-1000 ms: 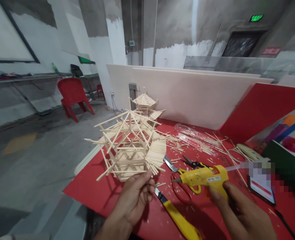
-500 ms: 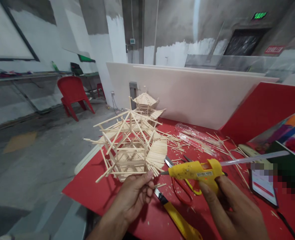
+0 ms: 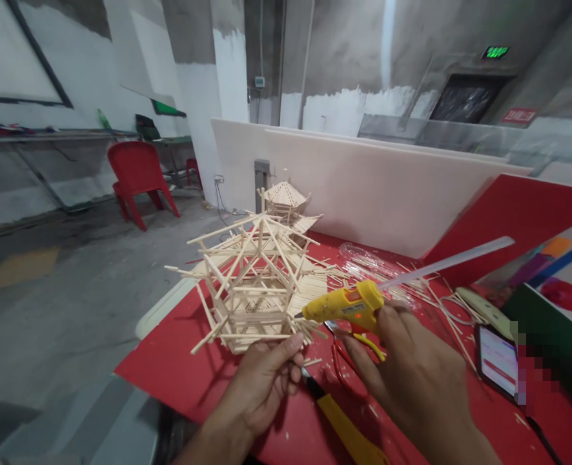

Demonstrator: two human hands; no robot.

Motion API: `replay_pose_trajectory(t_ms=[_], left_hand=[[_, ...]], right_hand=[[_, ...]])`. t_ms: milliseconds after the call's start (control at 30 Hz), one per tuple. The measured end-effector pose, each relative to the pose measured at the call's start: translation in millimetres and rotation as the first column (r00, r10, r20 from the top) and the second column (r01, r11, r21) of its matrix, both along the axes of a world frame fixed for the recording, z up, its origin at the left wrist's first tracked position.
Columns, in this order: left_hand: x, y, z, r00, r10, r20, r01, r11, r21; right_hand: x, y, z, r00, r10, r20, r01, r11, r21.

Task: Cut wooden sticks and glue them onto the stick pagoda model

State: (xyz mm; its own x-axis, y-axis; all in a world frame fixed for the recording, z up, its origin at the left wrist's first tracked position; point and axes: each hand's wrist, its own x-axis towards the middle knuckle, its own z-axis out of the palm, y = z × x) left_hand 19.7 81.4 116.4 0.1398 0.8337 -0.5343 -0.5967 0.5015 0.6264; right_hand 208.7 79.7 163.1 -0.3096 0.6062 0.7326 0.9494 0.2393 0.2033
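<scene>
Pale raw-wood stick pagoda (image 3: 252, 284), glossy yellow plastic glue gun (image 3: 347, 305), matt red tabletop (image 3: 184, 381)

Hiding the grip of the glue gun (image 3: 344, 307) inside the right hand (image 3: 412, 374). Covering most of the scissors (image 3: 336, 356) with the same hand, leaving only part of a red loop showing. Cutting off the knife (image 3: 347, 429) and both forearms at the bottom edge. Masking one side of the phone (image 3: 495, 352) with pixel blocks. Screening the lower part of the small stick model (image 3: 286, 199) behind the large stick model (image 3: 250, 284). Rendering the green sign (image 3: 495, 51) too small for reading.
</scene>
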Motion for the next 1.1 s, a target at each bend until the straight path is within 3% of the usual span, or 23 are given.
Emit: replay_pose_trajectory(t_ms=[233,1100], left_hand=[[-0.7,-2.8,-3.8,0.999,-0.029,0.032,0.028,0.999,0.040],[-7.7,-7.3,-13.5,0.993,-0.070,0.098,0.054,0.986,0.157]], right_hand=[[-7.4,1.7,3.5,0.996,0.021,0.082,-0.021,1.000,0.003],[-11.0,-2.2,3.0,0.991,0.017,0.129,-0.023,0.999,0.045]])
